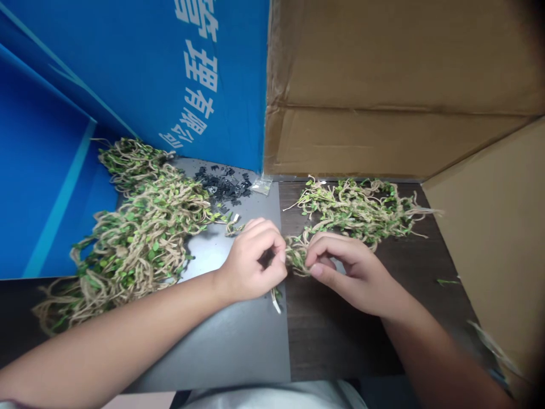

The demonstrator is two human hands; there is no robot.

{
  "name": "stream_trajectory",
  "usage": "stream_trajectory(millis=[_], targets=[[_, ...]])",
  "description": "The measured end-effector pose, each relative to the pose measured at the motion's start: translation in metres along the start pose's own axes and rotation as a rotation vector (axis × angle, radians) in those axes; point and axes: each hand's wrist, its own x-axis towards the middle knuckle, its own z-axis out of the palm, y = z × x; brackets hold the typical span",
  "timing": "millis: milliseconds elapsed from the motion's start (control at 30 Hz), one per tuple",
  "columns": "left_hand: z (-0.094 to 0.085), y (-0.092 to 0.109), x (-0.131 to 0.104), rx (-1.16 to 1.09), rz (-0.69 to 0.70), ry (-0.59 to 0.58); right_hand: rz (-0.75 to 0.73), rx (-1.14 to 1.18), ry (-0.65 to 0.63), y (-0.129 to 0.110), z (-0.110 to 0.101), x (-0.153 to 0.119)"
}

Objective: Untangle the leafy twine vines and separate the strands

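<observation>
Both hands are curled into loose pinches on a small bundle of leafy twine (297,255): the left hand (258,258) has thumb and forefinger drawn together at the bundle's left end, while the right hand (347,270) grips its other end between thumb and fingertips, the palm hollow. The bundle sits just to the right of the gray mat (225,352), above the dark desk (340,346). Under the left hand, a strand with a white tip (276,302) lies by the mat's right edge, and a short leafy piece (233,226) is on the mat just beyond that hand. Farther out, a large pile of twine (149,233) covers the mat's left part and spills past its left side, and a smaller pile (353,210) is on the desk to the right of the mat. Black flakes (225,184) are scattered over the mat's far end, with a small clear packet (261,186) at its far right corner. A blue board (238,85) with white characters stands behind the mat, and a brown cardboard box (383,136) rises beyond it to the right. A green sprig (448,282) lies well to the mat's right.
</observation>
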Motion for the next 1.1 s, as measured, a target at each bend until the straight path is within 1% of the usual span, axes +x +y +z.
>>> stream_trajectory(millis=[100,233,333,433,567,767,1100], targets=[[-0.001,0.0,0.0,0.004,-0.001,0.011,-0.073,-0.155,-0.004,-0.001,-0.001,0.002],[-0.002,-0.001,0.0,0.018,0.001,0.025,-0.107,-0.298,-0.022,0.006,0.001,0.001],[-0.001,-0.001,0.0,0.027,-0.003,0.032,-0.136,-0.392,-0.014,0.012,0.004,0.0],[-0.001,-0.001,0.001,0.036,-0.016,0.04,-0.156,-0.381,0.042,0.013,0.006,-0.002],[-0.001,0.0,0.002,0.04,-0.059,0.049,-0.12,-0.336,0.145,0.008,0.005,-0.003],[-0.001,0.001,0.002,0.041,-0.06,0.044,-0.09,-0.348,0.244,0.006,0.008,-0.003],[-0.002,0.0,0.002,0.082,-0.067,0.057,-0.072,-0.308,0.209,0.007,0.006,-0.002]])
